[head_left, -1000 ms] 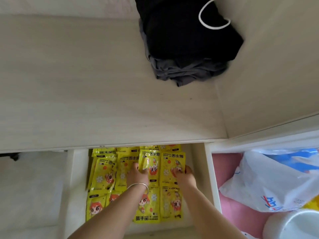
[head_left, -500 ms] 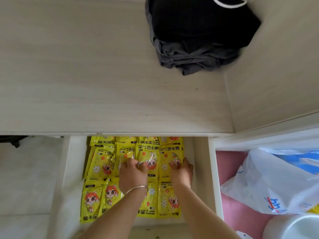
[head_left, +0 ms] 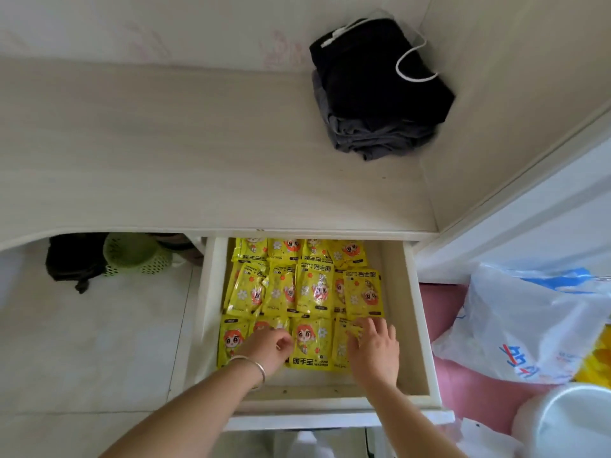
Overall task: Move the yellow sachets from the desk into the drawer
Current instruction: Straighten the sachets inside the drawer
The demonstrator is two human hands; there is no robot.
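Observation:
Several yellow sachets (head_left: 312, 289) with a cartoon face lie in rows inside the open white drawer (head_left: 420, 325) under the desk top (head_left: 198, 160). No sachet shows on the desk. My left hand (head_left: 266, 348), with a silver bracelet on the wrist, has its fingers curled on a sachet in the front row. My right hand (head_left: 375, 350) rests with spread fingers on the front right sachet (head_left: 340, 353), whose edge is crumpled under the thumb. A front-row sachet (head_left: 310, 342) lies flat between the two hands.
Folded black and grey clothes (head_left: 380, 94) with a white cord sit at the desk's back right corner. A green basket (head_left: 132, 256) and a black bag (head_left: 72, 262) stand on the floor under the desk. A white plastic bag (head_left: 529, 325) and a white tub (head_left: 568, 424) lie on the pink surface (head_left: 463, 385) to the right.
Both hands have drawn back from the middle row of sachets to the front row. The view has shifted, so more of the drawer and the floor under the desk shows.

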